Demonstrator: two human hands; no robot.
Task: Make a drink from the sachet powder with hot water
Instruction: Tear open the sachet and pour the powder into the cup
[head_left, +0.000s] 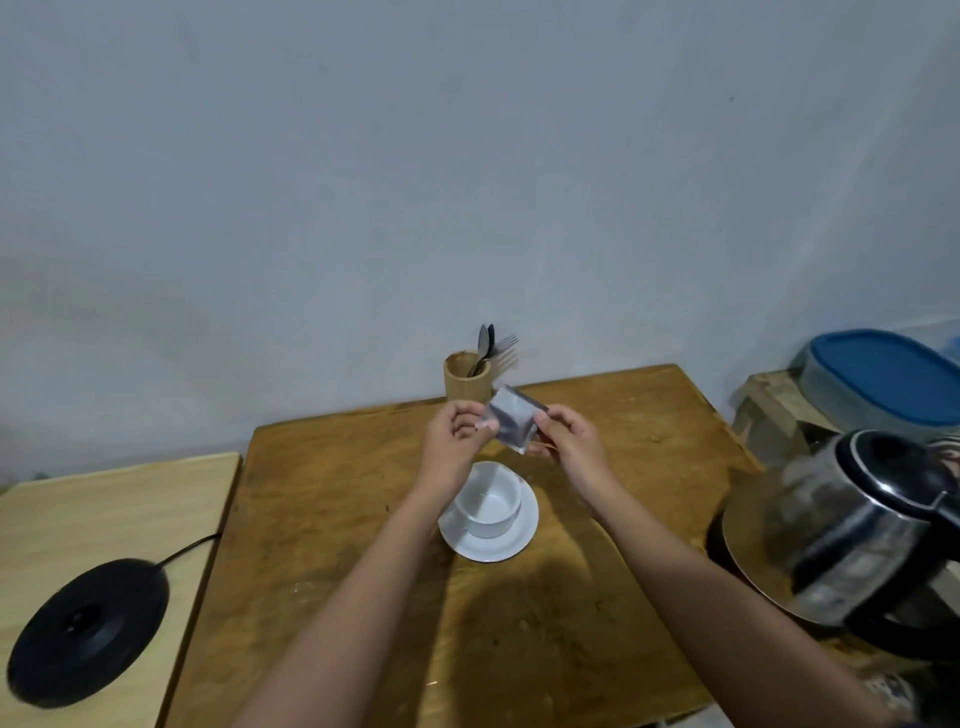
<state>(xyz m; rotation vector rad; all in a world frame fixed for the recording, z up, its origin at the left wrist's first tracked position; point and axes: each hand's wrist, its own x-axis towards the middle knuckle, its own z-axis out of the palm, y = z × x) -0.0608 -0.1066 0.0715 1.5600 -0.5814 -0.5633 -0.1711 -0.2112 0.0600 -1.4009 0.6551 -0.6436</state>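
Observation:
A small silvery sachet (511, 420) is held in the air above the far side of a white cup (490, 505). My left hand (454, 439) pinches its left edge and my right hand (571, 439) pinches its right edge. The cup looks empty and stands on a white saucer (511, 543) in the middle of the brown wooden table (332, 499). A glass and steel kettle (857, 530) with a black lid sits at the table's right edge.
A bamboo holder (466, 382) with spoons and a fork stands at the back by the wall. The black kettle base (88, 629) with its cord lies on a lighter table at left. A blue-lidded container (883, 379) sits at far right.

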